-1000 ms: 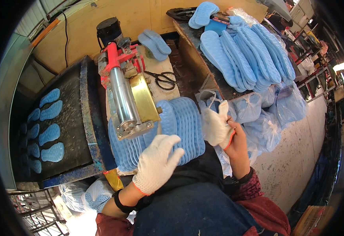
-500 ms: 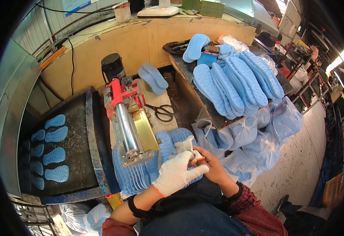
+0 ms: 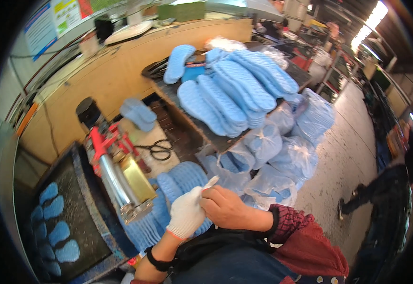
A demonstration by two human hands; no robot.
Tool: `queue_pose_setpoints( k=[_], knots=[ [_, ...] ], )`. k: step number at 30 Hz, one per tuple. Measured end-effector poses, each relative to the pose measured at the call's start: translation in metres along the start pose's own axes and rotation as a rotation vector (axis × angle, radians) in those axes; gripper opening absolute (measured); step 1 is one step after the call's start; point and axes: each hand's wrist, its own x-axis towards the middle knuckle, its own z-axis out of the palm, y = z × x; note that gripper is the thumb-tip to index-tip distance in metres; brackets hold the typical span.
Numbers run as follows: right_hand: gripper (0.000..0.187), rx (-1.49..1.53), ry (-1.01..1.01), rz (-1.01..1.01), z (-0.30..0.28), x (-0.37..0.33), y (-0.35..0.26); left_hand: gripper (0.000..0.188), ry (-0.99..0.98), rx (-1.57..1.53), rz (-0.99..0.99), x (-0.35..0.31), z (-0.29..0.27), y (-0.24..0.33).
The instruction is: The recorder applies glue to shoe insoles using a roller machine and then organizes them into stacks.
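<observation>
My left hand [image 3: 186,215] wears a white knit glove with an orange cuff edge. Bare, my right hand [image 3: 225,208] is closed and pressed against its fingertips. Between them they pinch a second white glove [image 3: 210,182]; only a pale tip pokes out above my fingers, and the rest is hidden. Just beyond my hands lie rows of blue shoe insoles [image 3: 182,179], packed on edge. Left of these stands a small roller machine [image 3: 114,182] with a shiny metal cylinder, red brackets and a brass-coloured plate.
Black scissors [image 3: 160,150] and a pair of insoles [image 3: 139,114] lie behind the machine. More insoles [image 3: 234,90] are stacked on a dark table, above clear bags [image 3: 282,163] of insoles. Several insole pieces [image 3: 57,232] lie in a dark tray at left. A person [image 3: 381,189] is at far right.
My view has swung right, so the bench sits further left. My right hand has closed over the loose glove, covering its orange cuff. A person's legs now show at far right.
</observation>
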Motion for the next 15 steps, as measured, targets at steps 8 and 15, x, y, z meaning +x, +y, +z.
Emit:
queue_pose_setpoints(
  k=[8, 15],
  knots=[
    [0.035, -0.631, -0.582, 0.158, 0.042, -0.036, 0.032, 0.011, 0.140, 0.503, 0.460, 0.008, -0.001, 0.016],
    [0.016, 1.132, -0.223, 1.095, 0.069, 0.004, 0.087, 0.016, 0.283, 0.427, 0.411, 0.007, 0.017, 0.028]
  ],
)
